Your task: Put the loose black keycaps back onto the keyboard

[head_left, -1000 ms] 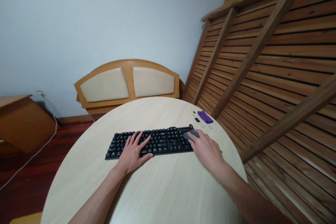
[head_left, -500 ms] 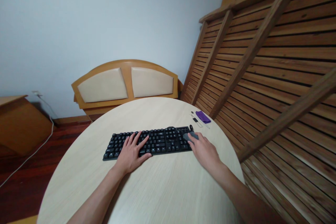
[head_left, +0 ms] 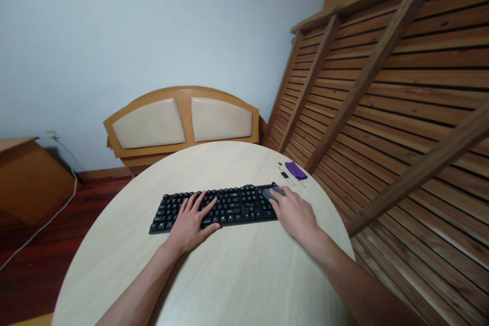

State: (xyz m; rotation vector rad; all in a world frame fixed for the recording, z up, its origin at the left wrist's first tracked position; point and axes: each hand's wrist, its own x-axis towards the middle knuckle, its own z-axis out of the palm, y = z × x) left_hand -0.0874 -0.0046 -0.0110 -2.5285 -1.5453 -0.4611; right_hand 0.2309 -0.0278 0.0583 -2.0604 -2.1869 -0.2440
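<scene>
A black keyboard [head_left: 229, 208] lies across the round table. My left hand [head_left: 191, 223] rests on its left half, palm down, fingers spread over the keys and thumb along the front edge. At the keyboard's right end, my right hand [head_left: 296, 213] curls round a flat, rounded dark-grey piece [head_left: 273, 193]. That piece lies over the number keys and covers some of them; its exact kind is unclear. A small black loop shows just beyond it, at the keyboard's back right corner.
On the pale round table [head_left: 237, 275], a folded purple cloth [head_left: 296, 170] lies at the back right, beside thin white tools and a small black piece [head_left: 284, 175]. A wooden slatted frame [head_left: 362, 107] leans close along the right. Behind the table stands a padded headboard [head_left: 221, 118].
My right hand has slid slightly left and away from me, carrying the grey piece further over the number keys. My left hand stays in place on the keyboard.
</scene>
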